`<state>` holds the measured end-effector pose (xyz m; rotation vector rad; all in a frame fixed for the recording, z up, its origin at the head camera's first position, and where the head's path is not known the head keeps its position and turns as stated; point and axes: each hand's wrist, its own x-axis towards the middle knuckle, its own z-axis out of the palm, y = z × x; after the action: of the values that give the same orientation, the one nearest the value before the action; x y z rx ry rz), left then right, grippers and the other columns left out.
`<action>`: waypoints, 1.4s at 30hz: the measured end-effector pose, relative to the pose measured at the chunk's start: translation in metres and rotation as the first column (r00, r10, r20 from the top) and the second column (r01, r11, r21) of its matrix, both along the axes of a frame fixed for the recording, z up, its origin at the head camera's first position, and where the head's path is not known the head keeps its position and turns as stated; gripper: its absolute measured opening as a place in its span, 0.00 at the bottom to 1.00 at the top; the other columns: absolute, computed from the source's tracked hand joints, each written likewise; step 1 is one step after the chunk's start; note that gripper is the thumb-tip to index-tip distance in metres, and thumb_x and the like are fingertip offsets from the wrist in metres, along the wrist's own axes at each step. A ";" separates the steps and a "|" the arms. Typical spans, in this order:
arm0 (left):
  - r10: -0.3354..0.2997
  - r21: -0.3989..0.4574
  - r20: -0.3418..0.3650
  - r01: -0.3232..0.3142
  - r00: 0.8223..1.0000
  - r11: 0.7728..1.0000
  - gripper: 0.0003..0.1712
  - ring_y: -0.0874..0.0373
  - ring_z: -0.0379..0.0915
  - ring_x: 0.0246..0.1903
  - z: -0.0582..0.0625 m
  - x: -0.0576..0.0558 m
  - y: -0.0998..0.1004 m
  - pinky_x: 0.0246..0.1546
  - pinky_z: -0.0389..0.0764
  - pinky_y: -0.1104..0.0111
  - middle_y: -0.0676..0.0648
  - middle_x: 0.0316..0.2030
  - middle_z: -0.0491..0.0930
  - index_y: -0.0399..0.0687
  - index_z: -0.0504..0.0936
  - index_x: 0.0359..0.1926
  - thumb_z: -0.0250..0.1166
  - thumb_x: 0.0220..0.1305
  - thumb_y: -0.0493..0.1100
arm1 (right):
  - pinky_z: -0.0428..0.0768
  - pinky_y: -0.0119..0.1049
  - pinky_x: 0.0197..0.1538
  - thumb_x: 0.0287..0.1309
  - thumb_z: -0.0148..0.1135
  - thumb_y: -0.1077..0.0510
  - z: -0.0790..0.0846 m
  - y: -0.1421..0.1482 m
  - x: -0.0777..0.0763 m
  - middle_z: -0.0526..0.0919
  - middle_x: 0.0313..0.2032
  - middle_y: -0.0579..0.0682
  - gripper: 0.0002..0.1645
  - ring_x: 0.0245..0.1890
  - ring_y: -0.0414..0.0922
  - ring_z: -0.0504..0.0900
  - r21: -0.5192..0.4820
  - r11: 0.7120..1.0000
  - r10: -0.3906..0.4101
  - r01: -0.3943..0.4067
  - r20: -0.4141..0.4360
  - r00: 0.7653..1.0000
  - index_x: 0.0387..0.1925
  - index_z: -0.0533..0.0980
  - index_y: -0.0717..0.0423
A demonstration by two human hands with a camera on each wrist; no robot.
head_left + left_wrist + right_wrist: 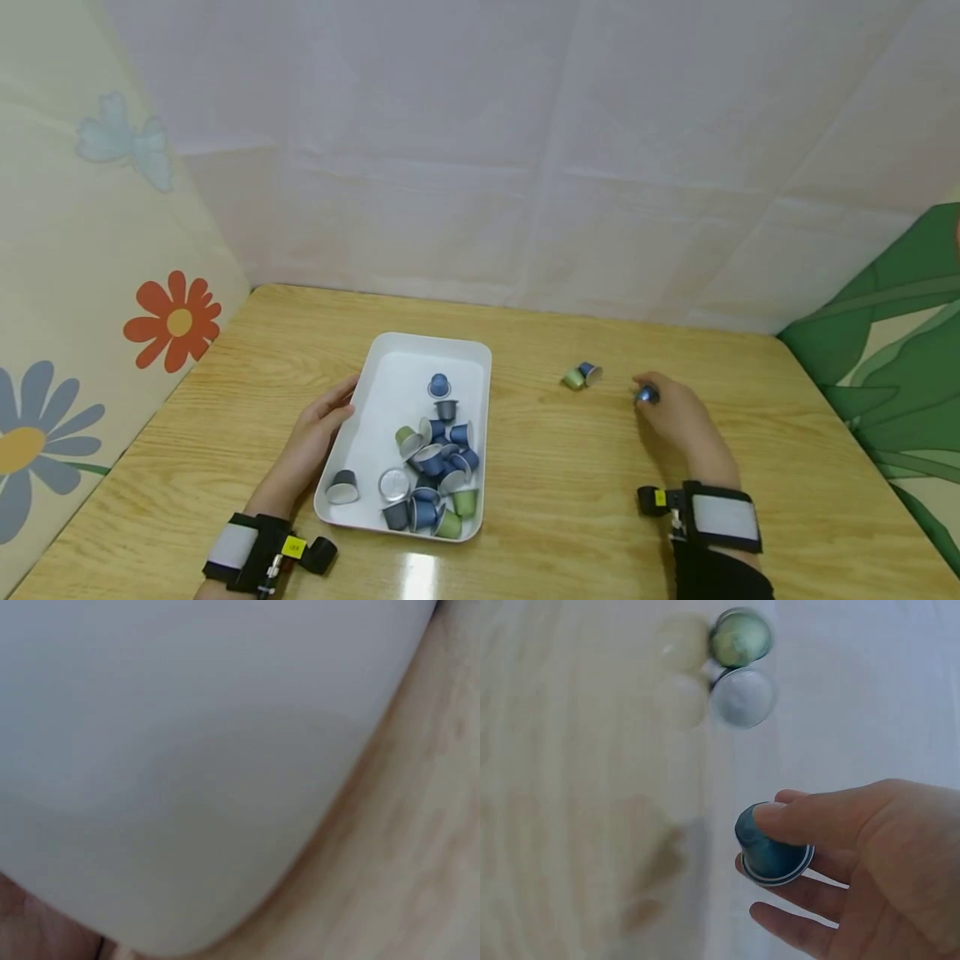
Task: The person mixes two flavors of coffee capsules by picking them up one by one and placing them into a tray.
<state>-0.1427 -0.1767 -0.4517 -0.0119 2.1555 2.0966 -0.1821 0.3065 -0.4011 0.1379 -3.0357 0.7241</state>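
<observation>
At the tray's left side, my left hand (309, 437) grips the white tray (375, 392), thumb at the rim. Its pale wall (187, 750) fills most of the left wrist view, with only a bit of skin at the lower left corner. My right hand (684, 423) pinches a blue coffee capsule (769, 851) between thumb and fingers above the right part of the table. In the right wrist view the capsule's rim faces down and its remaining fingers spread beneath. Left of this hand lie a green capsule (573, 379) and a blue capsule (591, 372), side by side.
Several blue, green and grey capsules (429, 460) lie jumbled in the tray's near right part. A dark capsule (343, 487) lies apart near its left wall. The wooden table (555, 483) ends at a white cloth (525, 167) behind and printed panels at both sides.
</observation>
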 end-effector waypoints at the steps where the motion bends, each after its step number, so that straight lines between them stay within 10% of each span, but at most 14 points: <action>1: 0.000 -0.001 -0.001 0.000 1.000 1.000 0.30 0.50 0.49 0.73 0.000 0.000 0.000 0.69 0.57 0.60 0.42 0.75 0.54 0.42 0.56 0.76 0.46 0.77 0.39 | 0.69 0.65 0.57 0.65 0.57 0.68 0.003 -0.002 0.000 0.72 0.57 0.76 0.25 0.57 0.73 0.70 0.001 1.000 0.002 -0.002 -0.006 1.000 0.61 0.68 0.74; 8: 0.006 0.005 0.007 -0.006 1.000 1.000 0.30 0.50 0.51 0.72 -0.002 0.001 -0.002 0.56 0.67 0.79 0.43 0.75 0.55 0.42 0.57 0.76 0.45 0.77 0.39 | 0.73 0.63 0.53 0.67 0.57 0.65 0.029 -0.027 0.007 0.73 0.58 0.75 0.27 0.57 0.71 0.72 0.039 0.999 0.014 -0.014 -0.020 1.000 0.65 0.66 0.70; 23: 0.004 -0.009 0.006 -0.004 1.000 1.000 0.30 0.50 0.51 0.72 -0.004 0.000 -0.002 0.59 0.66 0.76 0.43 0.75 0.55 0.44 0.57 0.76 0.47 0.77 0.41 | 0.80 0.56 0.45 0.65 0.61 0.64 0.060 -0.079 0.029 0.78 0.52 0.72 0.34 0.46 0.64 0.81 0.083 0.989 0.133 -0.125 -0.102 0.986 0.68 0.62 0.69; 34: 0.010 0.008 0.000 -0.010 1.000 1.000 0.30 0.50 0.52 0.72 -0.004 -0.002 -0.002 0.53 0.68 0.82 0.43 0.74 0.56 0.43 0.58 0.76 0.46 0.76 0.39 | 0.82 0.48 0.45 0.60 0.65 0.69 0.057 -0.117 0.038 0.82 0.49 0.62 0.29 0.49 0.58 0.81 0.130 0.957 0.280 -0.259 -0.184 0.942 0.63 0.69 0.68; 42: 0.009 0.018 0.001 -0.009 1.000 1.000 0.29 0.51 0.53 0.72 -0.008 -0.004 0.000 0.54 0.68 0.81 0.43 0.74 0.56 0.43 0.58 0.76 0.46 0.76 0.38 | 0.82 0.41 0.44 0.55 0.68 0.71 0.051 -0.142 0.048 0.79 0.51 0.61 0.30 0.46 0.53 0.82 0.207 0.914 0.399 -0.349 -0.301 0.866 0.60 0.72 0.66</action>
<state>-0.1464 -0.1768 -0.4599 -0.0211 2.1396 2.1201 -0.1344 0.1646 -0.3499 0.7911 -2.7442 0.4263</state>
